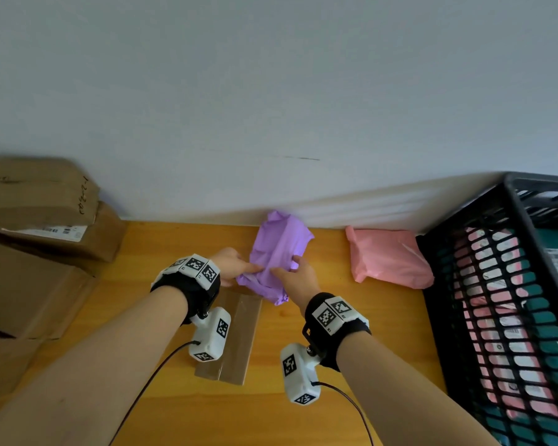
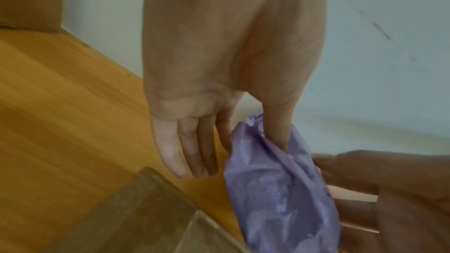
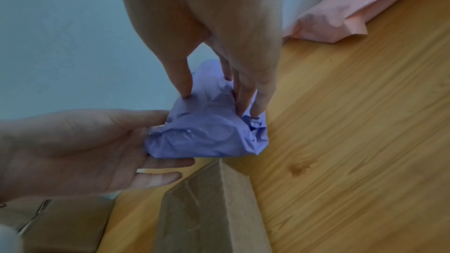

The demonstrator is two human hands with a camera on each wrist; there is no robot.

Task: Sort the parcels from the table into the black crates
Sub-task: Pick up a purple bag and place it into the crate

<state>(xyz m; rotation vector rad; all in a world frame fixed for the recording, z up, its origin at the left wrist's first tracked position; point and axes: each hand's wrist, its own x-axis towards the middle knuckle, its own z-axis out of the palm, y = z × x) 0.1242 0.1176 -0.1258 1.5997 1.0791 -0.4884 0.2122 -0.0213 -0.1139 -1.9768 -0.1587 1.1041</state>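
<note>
A crumpled purple plastic parcel (image 1: 277,249) (image 2: 280,189) (image 3: 204,132) is near the wall at the back of the wooden table (image 1: 351,349). Both hands hold it at its near end. My left hand (image 1: 239,268) (image 2: 241,159) pinches its left side, thumb on top and fingers underneath. My right hand (image 1: 289,268) (image 3: 217,105) grips it from above, thumb on one side and fingers on the other. A pink parcel (image 1: 390,259) (image 3: 353,7) lies to the right by the wall. The black crate (image 1: 522,226) stands at the right edge, holding pink and teal parcels.
A flat brown paper parcel (image 1: 236,339) (image 2: 136,214) (image 3: 209,209) lies on the table just under my wrists. Cardboard boxes (image 1: 36,194) are stacked at the left. A pale wall (image 1: 271,107) closes off the back of the table.
</note>
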